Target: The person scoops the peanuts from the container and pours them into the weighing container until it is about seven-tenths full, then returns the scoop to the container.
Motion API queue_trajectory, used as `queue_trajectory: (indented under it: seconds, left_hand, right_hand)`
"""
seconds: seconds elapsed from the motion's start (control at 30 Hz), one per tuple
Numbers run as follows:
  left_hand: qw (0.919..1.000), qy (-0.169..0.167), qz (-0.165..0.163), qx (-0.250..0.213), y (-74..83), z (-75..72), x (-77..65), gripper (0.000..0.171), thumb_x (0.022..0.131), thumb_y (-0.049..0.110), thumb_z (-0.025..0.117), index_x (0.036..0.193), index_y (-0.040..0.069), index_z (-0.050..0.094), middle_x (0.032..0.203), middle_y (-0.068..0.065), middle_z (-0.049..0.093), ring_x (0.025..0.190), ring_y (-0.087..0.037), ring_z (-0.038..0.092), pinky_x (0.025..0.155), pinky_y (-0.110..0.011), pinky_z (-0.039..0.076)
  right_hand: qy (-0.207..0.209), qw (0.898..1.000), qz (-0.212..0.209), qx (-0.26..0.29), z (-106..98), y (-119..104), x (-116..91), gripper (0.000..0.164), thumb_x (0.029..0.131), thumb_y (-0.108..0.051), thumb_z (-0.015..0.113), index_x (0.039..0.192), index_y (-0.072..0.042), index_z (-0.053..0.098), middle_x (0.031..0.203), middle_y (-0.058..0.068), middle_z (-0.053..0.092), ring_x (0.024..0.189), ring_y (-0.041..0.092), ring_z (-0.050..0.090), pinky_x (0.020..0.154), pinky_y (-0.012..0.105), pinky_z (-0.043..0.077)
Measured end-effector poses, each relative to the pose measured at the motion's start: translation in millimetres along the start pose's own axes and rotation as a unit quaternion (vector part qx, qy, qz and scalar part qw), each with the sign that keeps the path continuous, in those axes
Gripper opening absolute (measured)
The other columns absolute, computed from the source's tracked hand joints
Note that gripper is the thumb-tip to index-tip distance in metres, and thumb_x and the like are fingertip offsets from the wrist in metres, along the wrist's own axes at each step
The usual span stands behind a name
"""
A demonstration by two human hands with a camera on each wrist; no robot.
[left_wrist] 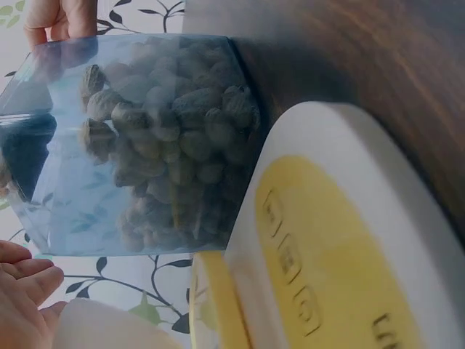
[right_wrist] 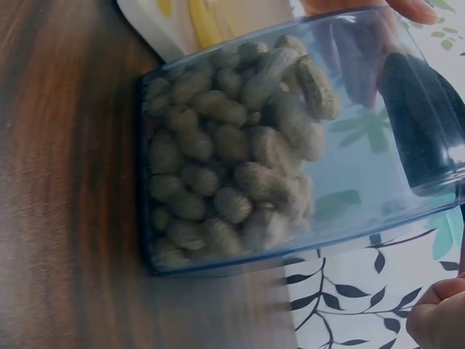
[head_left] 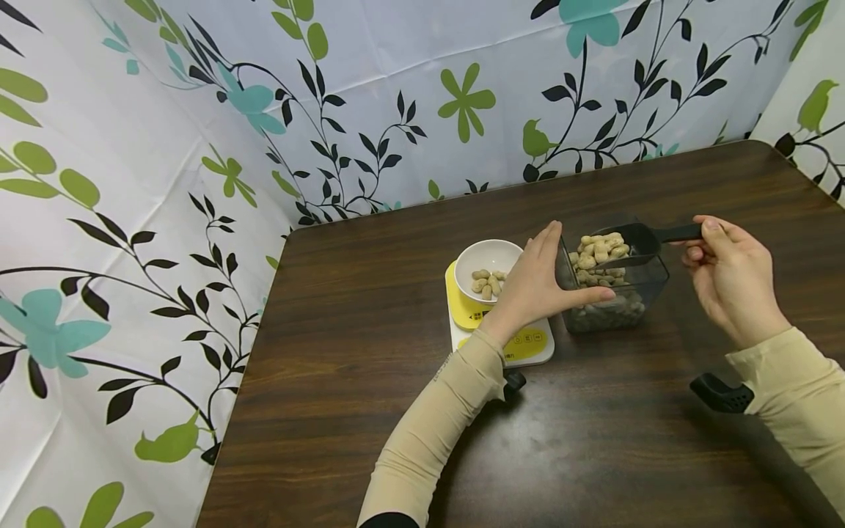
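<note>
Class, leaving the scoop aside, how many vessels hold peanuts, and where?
2: the white bowl on the scale, and the clear container beside it, between the left hand and right hand. No others show.

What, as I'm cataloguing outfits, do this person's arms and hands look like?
The left hand and right hand are bare. The left sleeve and right sleeve are beige, the left with faint markings near the wrist. The left wrist device and right wrist device are black.

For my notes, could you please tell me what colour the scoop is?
The scoop is black, clearest in the head view.
</note>
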State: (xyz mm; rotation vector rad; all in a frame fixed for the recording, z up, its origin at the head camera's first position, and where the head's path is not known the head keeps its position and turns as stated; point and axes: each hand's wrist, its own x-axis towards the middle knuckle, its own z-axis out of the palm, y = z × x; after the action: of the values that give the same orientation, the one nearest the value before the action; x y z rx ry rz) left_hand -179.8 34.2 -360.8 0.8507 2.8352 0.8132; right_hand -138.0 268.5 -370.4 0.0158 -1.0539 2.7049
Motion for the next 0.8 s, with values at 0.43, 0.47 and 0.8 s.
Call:
queue_trajectory:
  seconds: [0.43, 0.47, 0.8]
  left_hand:
    - [0.9987, 0.043, -0.013, -0.023, -12.3, -22.0, -3.1, 0.112, 0.069, 0.071, 0.063, 0.151, 0.026, 0.002, 0.158, 0.011, 0.005, 0.145, -0.007, 0.010, 0.118, -0.022, 0.005]
    - [0.9985, 0.046, -0.016, -0.023, -13.8, -24.1, -3.6, 0.112, 0.069, 0.071, 0.063, 0.151, 0.025, 0.003, 0.158, 0.010, 0.006, 0.146, -0.007, 0.011, 0.118, -0.023, 0.006]
    - [0.9928, 0.085, -0.065, -0.053, -39.6, -37.4, -15.7, 0.111, 0.069, 0.066, 0.068, 0.151, 0.025, 0.007, 0.157, 0.006, 0.014, 0.145, -0.019, 0.017, 0.115, -0.043, 0.026]
  right_hand:
    - [-0.015, 1.000, 0.004, 0.001, 32.1, -1.3, 10.7, 0.019, 0.090, -0.006, 0.055, 0.105, 0.005, 0.053, 0.087, 0.012, 0.053, 0.070, 0.015, 0.040, 0.061, 0.023, 0.035]
    - [-0.016, 1.000, 0.006, 0.000, 35.4, -0.8, 12.0, 0.019, 0.090, -0.007, 0.056, 0.106, 0.004, 0.052, 0.087, 0.012, 0.052, 0.070, 0.015, 0.040, 0.061, 0.022, 0.035]
    - [-0.032, 0.997, 0.050, -0.052, 62.5, 11.2, 16.0, 0.024, 0.088, -0.014, 0.060, 0.106, -0.001, 0.053, 0.088, 0.006, 0.050, 0.069, 0.012, 0.039, 0.062, 0.022, 0.036]
